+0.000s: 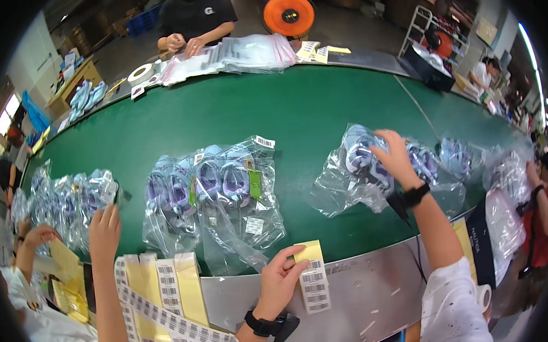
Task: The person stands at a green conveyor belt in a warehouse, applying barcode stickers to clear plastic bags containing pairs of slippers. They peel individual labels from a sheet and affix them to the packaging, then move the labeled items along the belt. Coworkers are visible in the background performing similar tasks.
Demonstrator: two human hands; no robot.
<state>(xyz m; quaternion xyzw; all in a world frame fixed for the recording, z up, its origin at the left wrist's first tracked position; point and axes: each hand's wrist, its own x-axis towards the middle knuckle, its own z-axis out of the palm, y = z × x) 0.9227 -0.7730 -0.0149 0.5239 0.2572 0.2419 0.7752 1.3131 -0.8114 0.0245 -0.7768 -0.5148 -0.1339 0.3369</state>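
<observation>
My left hand (283, 281), with a black band on its wrist, pinches the top of a yellow-backed sheet of barcode labels (315, 286) over the metal table edge. Further right, my right hand (397, 158) is curled over the clear bag of blue and purple shoes (361, 151) on the green belt, gripping its upper right side; the fingertips are partly hidden. In front of me, between the hands and the left co-worker, lie more bagged shoes (207, 177) with green tags and white barcode stickers on the plastic.
Label sheets (169, 294) hang over the metal edge (361, 290) at left. A co-worker's hand (105, 226) touches bagged shoes (71, 197) there. Other bagged shoes (456, 155) lie at right. Across the green belt (320, 100), a person handles a pile of clear bags (243, 54).
</observation>
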